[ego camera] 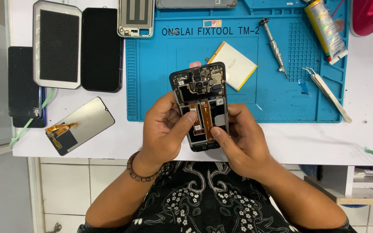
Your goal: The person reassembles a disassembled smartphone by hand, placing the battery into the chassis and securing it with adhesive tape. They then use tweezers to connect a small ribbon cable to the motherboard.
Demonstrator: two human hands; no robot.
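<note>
A blue repair mat (277, 99) covers the white table (363, 138); on it lie a flat battery (235, 65), tweezers (327, 93) and a screwdriver (273, 46). Over the mat's near edge, the left hand (162, 129) and right hand (242, 140) clasp an opened phone (201, 105), thumbs seemingly pressing its orange flex cable (206, 118).

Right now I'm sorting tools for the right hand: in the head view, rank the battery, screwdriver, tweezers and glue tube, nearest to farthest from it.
From the right hand, which grips the opened phone:
1. Battery, just above the phone on the blue mat.
2. Screwdriver, farther up and right.
3. Tweezers, at the mat's right edge; too close to the screwdriver to rank firmly.
4. Glue tube, top right corner.
</note>
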